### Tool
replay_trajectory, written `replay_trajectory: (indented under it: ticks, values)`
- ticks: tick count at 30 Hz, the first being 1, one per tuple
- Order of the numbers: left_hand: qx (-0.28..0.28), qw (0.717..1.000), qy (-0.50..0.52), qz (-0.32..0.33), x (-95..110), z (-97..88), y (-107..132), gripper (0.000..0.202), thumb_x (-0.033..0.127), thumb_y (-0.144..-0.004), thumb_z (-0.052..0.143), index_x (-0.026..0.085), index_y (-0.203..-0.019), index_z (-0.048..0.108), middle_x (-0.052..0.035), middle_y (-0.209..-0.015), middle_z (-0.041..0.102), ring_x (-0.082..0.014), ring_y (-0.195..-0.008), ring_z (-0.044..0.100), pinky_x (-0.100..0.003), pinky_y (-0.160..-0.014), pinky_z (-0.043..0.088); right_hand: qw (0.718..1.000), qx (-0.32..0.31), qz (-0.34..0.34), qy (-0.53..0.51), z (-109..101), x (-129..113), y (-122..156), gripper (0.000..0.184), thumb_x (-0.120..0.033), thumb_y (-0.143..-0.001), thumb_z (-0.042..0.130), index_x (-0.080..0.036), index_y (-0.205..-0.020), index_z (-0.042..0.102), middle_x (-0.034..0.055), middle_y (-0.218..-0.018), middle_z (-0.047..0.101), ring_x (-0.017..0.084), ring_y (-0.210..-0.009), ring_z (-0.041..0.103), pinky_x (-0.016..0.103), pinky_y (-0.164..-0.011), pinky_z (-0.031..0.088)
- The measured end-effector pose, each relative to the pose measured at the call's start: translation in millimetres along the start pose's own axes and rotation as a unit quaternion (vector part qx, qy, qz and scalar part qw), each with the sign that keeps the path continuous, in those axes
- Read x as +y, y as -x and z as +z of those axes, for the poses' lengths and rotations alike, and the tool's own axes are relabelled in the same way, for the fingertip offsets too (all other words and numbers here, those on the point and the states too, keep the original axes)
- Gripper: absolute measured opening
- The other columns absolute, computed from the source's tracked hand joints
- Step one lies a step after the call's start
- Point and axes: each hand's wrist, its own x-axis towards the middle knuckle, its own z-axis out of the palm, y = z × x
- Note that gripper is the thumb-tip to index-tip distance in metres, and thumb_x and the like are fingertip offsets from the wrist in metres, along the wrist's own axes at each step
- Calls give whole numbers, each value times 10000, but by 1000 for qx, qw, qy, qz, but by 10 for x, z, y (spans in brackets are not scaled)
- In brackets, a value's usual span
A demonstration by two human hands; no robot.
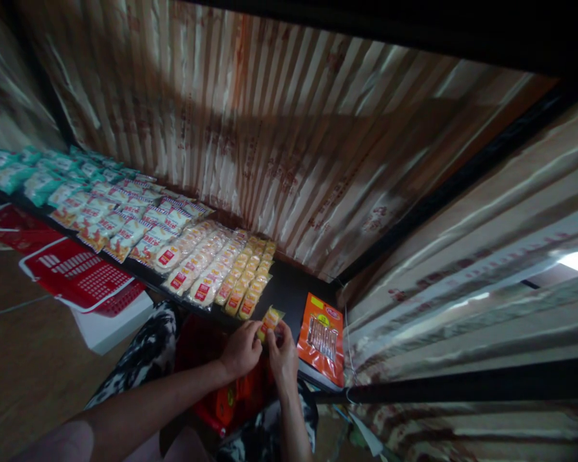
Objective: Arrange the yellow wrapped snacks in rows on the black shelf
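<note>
Between the fingers of both hands is a small yellow snack packet (270, 323) with a red label. My left hand (243, 348) pinches its left side, and my right hand (282, 351) grips its right side. The packet is just above the front edge of a black shelf (289, 289). Left of it lie overlapping rows of similar yellow packets (249, 298). Beside those are rows of clear packets with pale round contents and red labels (203, 287). An orange bag with a see-through window (321, 337) lies flat to the right of my hands.
Farther left along the shelf are white-and-orange snack bags (120, 234) and teal bags (41, 183). Red plastic baskets (89, 273) stand below on a white box (118, 324). A red container (200, 350) sits between my knees. Pleated fabric (270, 128) hangs behind the shelf.
</note>
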Motion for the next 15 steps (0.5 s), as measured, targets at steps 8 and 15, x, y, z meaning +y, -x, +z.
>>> replay_trajectory:
  ticks: [8,15]
  values:
    - [6,999,35,-8,-77,99,-73,391,47,-712,437,171,-1051,589,-93,-1050,615,-189,-1006,588,-320,-909,471,1000,-23,8,10,76,124,-68,452,-459,-742,560,-140,-1054,628,97,-864,694,223,-659,648,324,-616,496]
    - [5,998,58,-22,-73,154,-198,390,67,-721,444,132,-1077,592,-135,-1100,603,-212,-1047,582,-338,-943,461,998,-5,-13,55,98,83,-176,402,-440,-762,527,-146,-1012,643,92,-842,664,218,-676,623,317,-640,469]
